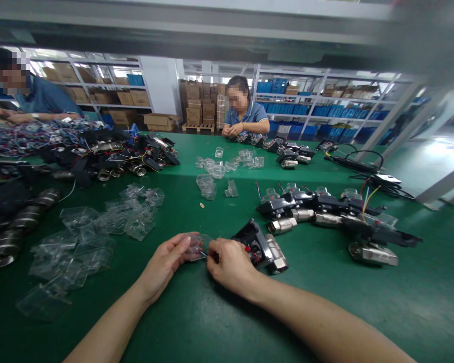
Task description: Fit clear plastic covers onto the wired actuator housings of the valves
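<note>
The fingers and thumb of the left hand (169, 256) are pinched closed on a clear, moulded plastic cover (195, 246), held just left of a black plastic housing (252, 234) lying on the green table (196, 322). The fingers of the right hand (230, 259) are curled tightly together at the housing's near left side, a thin pale strand (203, 254) showing between their tips and the cover; whether this hand also touches the housing cannot be told. A silver metal valve body (277, 254) adjoins the housing on its right. Farther right of the housing stands a row of black units with silver valve bodies (318, 204), several bearing clear caps. Well left of it lies a loose heap of transparent plastic covers (87, 239), with a smaller transparent group (215, 167) beyond it. Past that group, a person in a blue shirt (254, 115) sits with both hands together.
</note>
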{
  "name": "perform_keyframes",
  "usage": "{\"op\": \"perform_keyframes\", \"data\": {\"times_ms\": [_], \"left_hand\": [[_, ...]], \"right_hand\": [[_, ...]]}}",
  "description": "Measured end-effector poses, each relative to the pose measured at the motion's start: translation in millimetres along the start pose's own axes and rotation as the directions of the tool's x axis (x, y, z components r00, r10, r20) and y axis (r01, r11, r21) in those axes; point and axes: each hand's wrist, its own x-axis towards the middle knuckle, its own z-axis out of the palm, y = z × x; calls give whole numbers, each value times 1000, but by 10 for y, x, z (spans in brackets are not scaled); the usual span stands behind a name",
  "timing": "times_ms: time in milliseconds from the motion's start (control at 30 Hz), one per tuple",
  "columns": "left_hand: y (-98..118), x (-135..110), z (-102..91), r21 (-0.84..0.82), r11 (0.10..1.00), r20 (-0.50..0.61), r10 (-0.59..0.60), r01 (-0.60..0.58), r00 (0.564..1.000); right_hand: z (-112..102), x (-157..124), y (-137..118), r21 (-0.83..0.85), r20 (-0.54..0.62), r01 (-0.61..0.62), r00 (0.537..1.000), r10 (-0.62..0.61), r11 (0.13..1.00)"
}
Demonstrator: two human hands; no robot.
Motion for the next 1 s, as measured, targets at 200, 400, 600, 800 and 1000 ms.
{"op": "perform_keyframes", "data": {"times_ms": [200,400,600,800,1000], "left_hand": [[-12,7,-5,14,1000,17,3,-3,1000],[-19,-5,13,24,1000,56,-8,7,998],[-14,-9,7,23,1000,32,3,-4,999],[-1,4,10,-1,1000,47,9,-9,999],[-12,-2,-4,-7,1000,31,6,-6,1000]], "right_hand": [[-54,15,-30,22,56,-80,995,78,997],[-55,15,-36,87,28,-89,996,87,992],[-9,14,-2,82,-1,-67,998,67,994],[15,-6,19,97,-36,-38,998,42,995],[15,-27,26,140,-71,-14,997,24,990]]}}
